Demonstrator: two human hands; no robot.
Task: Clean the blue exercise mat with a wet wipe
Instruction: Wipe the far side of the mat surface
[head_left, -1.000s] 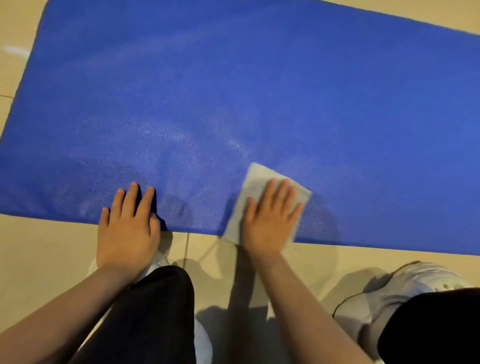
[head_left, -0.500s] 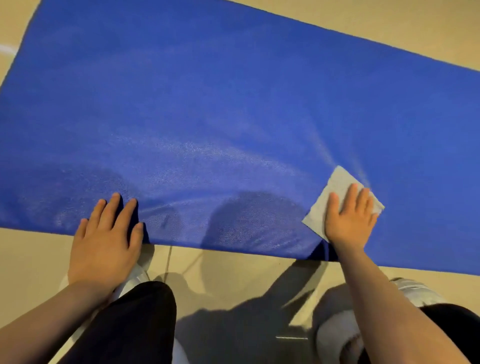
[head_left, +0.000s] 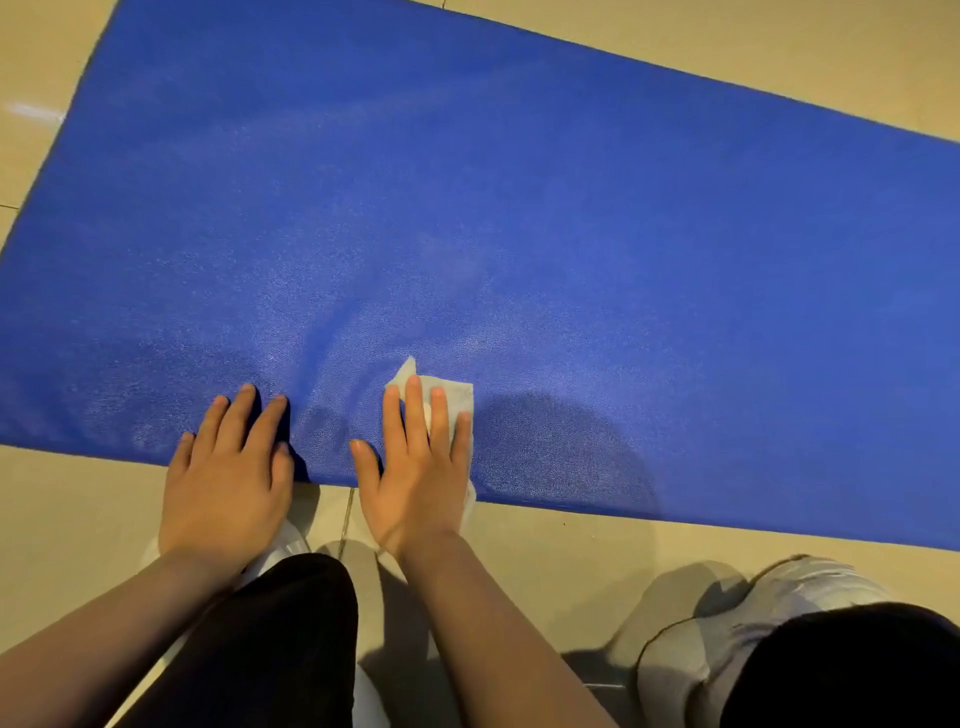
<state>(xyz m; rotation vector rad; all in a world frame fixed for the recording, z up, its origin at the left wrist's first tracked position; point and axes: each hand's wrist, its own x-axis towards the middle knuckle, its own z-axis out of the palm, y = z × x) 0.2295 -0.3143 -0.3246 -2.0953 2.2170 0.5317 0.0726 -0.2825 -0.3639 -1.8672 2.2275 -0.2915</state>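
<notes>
**Wipe pinned at the mat's near edge**

While the left hand (head_left: 228, 478) lay flat with straight fingers on the near edge of the blue exercise mat (head_left: 519, 208), the right hand (head_left: 421, 467) pressed the wet wipe (head_left: 457, 392) down just beside it, fingers straight over the crumpled sheet, gripping nothing. Wipe corners showed at twelve and one o'clock of those fingers. The mat lay on a beige tiled floor (head_left: 571, 545). A white shoe (head_left: 727, 623) sat at five o'clock. No writing could be read anywhere.

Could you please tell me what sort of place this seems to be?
Probably an indoor room, perhaps a home or gym: a blue exercise mat lies on beige floor tiles, and the person crouches in white shoes.
</notes>
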